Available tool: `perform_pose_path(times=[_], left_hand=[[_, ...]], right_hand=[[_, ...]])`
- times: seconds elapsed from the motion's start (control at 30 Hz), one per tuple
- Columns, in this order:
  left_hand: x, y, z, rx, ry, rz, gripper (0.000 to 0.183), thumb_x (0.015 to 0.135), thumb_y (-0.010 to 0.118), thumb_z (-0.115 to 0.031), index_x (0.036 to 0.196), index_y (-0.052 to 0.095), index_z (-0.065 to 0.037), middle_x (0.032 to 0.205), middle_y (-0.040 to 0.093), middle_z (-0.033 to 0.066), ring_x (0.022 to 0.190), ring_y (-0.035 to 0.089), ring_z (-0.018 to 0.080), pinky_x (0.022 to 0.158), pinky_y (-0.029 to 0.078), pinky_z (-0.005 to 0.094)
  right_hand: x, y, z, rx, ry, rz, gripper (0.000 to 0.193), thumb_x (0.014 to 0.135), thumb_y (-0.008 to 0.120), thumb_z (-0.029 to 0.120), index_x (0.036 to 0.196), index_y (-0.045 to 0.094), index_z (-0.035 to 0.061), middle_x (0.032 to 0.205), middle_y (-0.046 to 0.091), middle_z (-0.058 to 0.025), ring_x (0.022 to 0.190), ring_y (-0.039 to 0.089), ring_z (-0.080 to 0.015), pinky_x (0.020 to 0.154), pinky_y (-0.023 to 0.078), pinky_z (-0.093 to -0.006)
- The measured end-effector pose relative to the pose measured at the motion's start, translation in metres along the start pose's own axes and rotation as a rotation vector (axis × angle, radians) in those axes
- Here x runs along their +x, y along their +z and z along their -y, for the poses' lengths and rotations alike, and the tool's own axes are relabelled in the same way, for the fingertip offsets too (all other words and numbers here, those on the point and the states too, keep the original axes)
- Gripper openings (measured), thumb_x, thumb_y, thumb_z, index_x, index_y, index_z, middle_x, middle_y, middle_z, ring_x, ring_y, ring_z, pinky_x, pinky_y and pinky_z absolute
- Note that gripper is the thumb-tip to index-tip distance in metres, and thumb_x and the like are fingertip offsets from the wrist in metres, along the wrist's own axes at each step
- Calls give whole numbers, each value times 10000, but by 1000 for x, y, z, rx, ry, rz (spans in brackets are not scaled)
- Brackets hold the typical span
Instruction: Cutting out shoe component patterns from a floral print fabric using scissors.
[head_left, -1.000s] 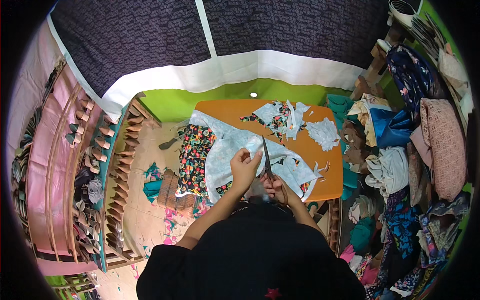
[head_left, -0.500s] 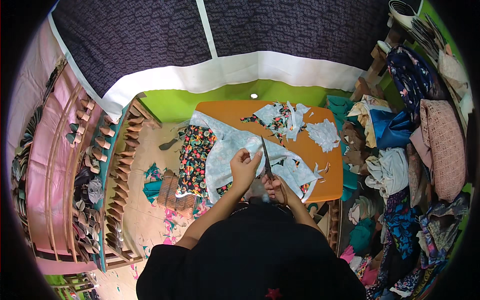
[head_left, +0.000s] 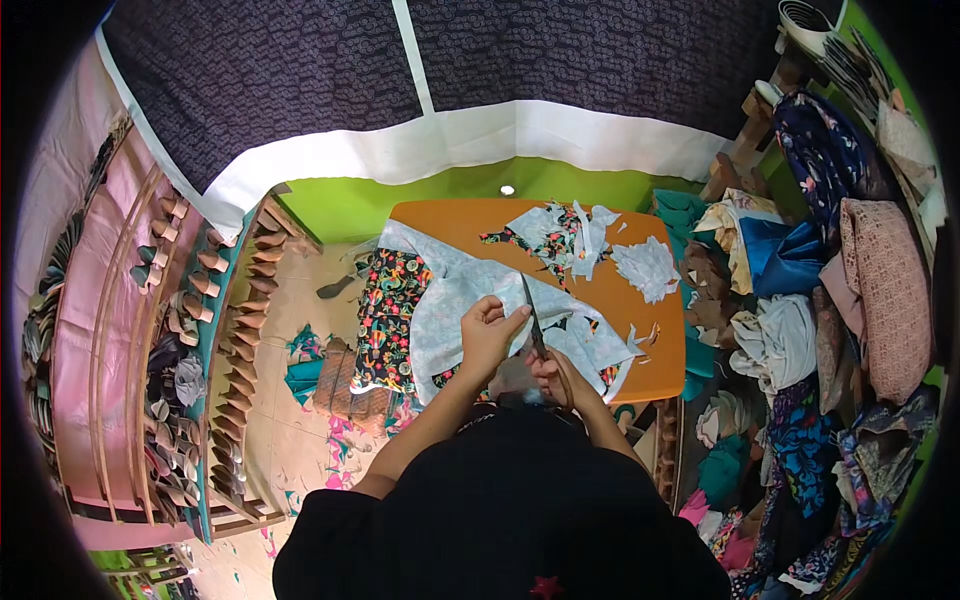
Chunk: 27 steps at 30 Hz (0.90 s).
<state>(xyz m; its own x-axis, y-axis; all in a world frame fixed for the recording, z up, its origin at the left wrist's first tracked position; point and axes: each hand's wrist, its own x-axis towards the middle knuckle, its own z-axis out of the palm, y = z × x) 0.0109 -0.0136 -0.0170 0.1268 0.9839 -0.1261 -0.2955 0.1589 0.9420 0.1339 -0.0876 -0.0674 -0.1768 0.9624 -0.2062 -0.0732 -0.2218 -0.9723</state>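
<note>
My right hand (head_left: 551,377) is wrapped round the handles of a pair of dark scissors (head_left: 535,323), whose blades point away from me. The blades look closed or nearly so. Beside them, my left hand (head_left: 489,336) is closed with its fingers curled and the thumb close to the blades; whatever it pinches is too small to make out. Under both hands lies a large fabric (head_left: 448,283), its pale backing folded over a black, colourful floral side (head_left: 384,335). The fabric covers the left and near part of an orange table (head_left: 655,345).
Floral and pale fabric scraps (head_left: 560,240) lie at the table's far side, with a pale pile (head_left: 647,268) at the right. Folded cloths (head_left: 785,260) crowd the right side. Racks of wooden shoe forms (head_left: 238,385) stand at the left. Scraps (head_left: 340,440) litter the tiled floor.
My left thumb has shifted slightly toward the scissor blades. The scissors and my right hand have barely moved, and the fabric lies nearly as before.
</note>
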Motion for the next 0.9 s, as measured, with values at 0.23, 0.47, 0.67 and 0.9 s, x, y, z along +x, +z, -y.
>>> perform_pose_path(times=[0.23, 0.47, 0.67, 0.9], left_hand=[[0, -2, 2, 33, -15, -24, 200, 716, 647, -48, 691, 448, -52, 557, 398, -75, 488, 315, -6, 414, 238, 155], [1, -3, 3, 12, -4, -30, 193, 715, 646, -47, 700, 454, -45, 569, 410, -68, 497, 322, -7, 418, 244, 153], [0, -2, 4, 47, -7, -11, 199, 706, 654, -45, 706, 455, -42, 562, 394, -77, 503, 333, -9, 423, 254, 143], [4, -6, 14, 65, 38, -4, 206, 700, 660, -51, 699, 455, -43, 555, 380, -83, 490, 305, -14, 411, 229, 148]], right_hand=[[-8, 7, 18, 317, 124, 170, 918, 450, 412, 817, 969, 388, 60, 659, 239, 62, 524, 229, -25, 464, 227, -163], [-7, 4, 10, 316, 78, 202, 865, 517, 429, 796, 969, 385, 60, 662, 257, 55, 524, 250, -33, 457, 242, -171], [-7, 1, 5, 264, 55, 136, 769, 619, 430, 736, 962, 393, 49, 666, 319, 46, 526, 285, -35, 455, 254, -165], [-9, 3, 20, 166, 100, 84, 821, 491, 471, 777, 886, 384, 62, 628, 279, 62, 482, 246, -20, 425, 225, -158]])
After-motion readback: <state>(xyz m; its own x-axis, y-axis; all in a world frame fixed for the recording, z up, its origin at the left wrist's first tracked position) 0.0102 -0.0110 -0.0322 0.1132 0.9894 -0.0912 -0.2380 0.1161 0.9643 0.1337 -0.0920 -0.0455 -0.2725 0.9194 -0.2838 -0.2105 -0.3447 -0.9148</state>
